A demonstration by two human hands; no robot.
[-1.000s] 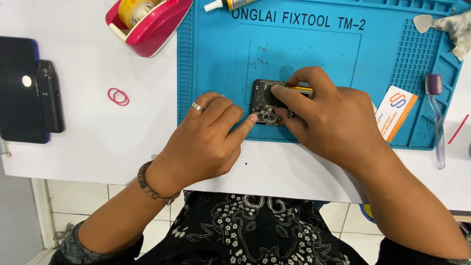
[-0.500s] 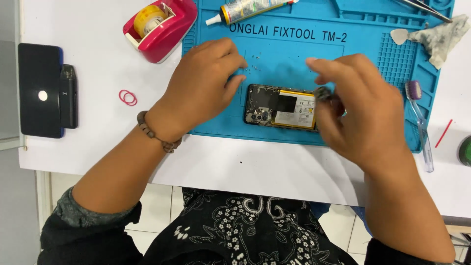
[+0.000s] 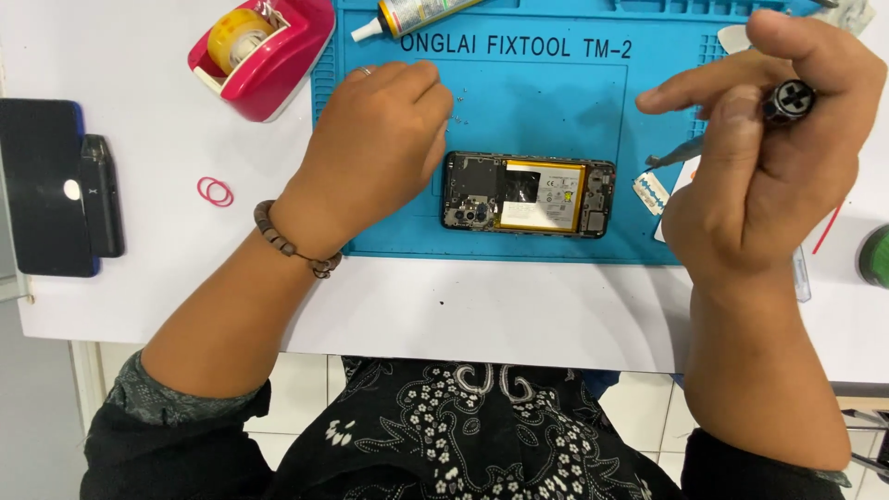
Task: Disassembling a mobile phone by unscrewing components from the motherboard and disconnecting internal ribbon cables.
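An opened phone [image 3: 528,194] lies flat on a blue work mat [image 3: 556,83], its yellow battery and dark circuit parts showing. My left hand [image 3: 380,139] rests on the mat just left of the phone, fingers curled over several tiny screws [image 3: 457,106]; I cannot tell whether it holds one. My right hand [image 3: 759,157] is lifted off to the right of the phone and grips a small screwdriver [image 3: 741,125] with a black ribbed cap, its tip pointing left and down.
A pink tape dispenser [image 3: 264,51] sits at the mat's upper left, a glue tube [image 3: 412,14] at the top. A dark phone with a small black device [image 3: 56,190] lies far left, two red rubber bands [image 3: 215,192] beside it. A razor blade [image 3: 651,193] lies right of the opened phone.
Both hands have come off the phone: the left moved up and left to the screws, the right rose to the right with the screwdriver. The phone is now fully uncovered.
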